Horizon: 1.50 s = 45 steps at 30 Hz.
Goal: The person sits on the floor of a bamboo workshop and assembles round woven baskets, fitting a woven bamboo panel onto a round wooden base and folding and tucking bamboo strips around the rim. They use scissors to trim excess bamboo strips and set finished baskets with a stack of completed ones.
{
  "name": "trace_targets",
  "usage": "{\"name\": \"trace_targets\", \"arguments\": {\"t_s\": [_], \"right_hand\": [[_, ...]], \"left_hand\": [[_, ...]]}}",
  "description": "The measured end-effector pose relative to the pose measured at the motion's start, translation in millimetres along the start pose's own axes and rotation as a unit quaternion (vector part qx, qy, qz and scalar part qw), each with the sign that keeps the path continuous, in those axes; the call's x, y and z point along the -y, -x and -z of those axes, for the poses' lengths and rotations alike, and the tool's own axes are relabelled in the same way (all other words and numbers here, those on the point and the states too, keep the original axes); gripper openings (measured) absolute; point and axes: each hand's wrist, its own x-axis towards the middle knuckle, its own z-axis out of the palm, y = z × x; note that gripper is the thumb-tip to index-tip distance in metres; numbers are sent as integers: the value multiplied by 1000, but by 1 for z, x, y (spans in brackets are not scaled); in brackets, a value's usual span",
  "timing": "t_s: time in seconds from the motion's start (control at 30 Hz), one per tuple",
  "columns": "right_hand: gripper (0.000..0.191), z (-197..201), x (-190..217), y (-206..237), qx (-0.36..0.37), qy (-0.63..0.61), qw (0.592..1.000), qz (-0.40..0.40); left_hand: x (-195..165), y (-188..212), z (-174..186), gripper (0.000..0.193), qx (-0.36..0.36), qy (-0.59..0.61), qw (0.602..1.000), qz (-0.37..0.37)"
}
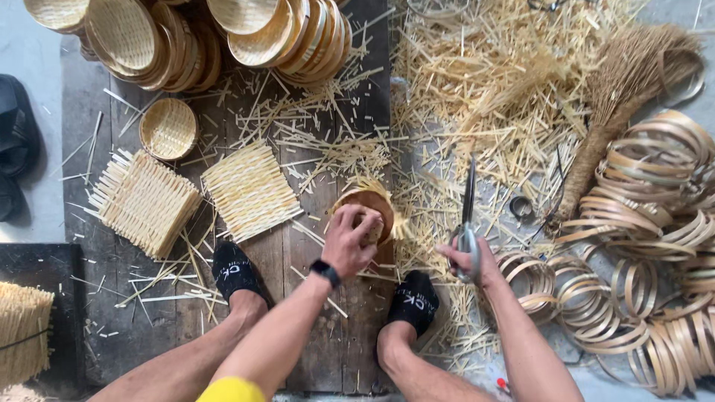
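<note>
My left hand point(350, 240), with a dark watch on the wrist, presses down inside a small round bamboo basket point(372, 199) that has loose woven strip ends sticking out around its rim. It rests on a dark wooden board point(298, 342) between my feet in black socks. My right hand point(469, 257) grips the handles of long metal scissors point(469, 195), blades pointing away from me, to the right of the basket and apart from it.
Flat woven bamboo mats point(249, 190) and a stack of them point(145, 201) lie left of the basket. Finished small baskets point(167, 128) and stacks point(298, 33) sit at the top. Bamboo offcuts point(484, 82), a straw broom point(618, 97) and several bamboo hoops point(655, 223) fill the right.
</note>
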Motion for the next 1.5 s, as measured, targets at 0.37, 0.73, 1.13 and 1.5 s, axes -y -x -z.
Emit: {"name": "trace_targets", "arguments": {"t_s": [0.37,0.73,1.13,1.5], "right_hand": [[62,-41,37,8,-94,437,873,195],[51,-56,20,-25,-241,483,765,352],[41,-51,0,-48,-238,503,736,387],[42,-17,16,-35,-143,519,799,269]], "left_hand": [[-13,11,-20,73,-89,1,986,143],[19,15,-8,72,11,22,997,78],[23,9,2,70,100,16,991,84],[4,-9,43,38,94,-105,966,-217]]}}
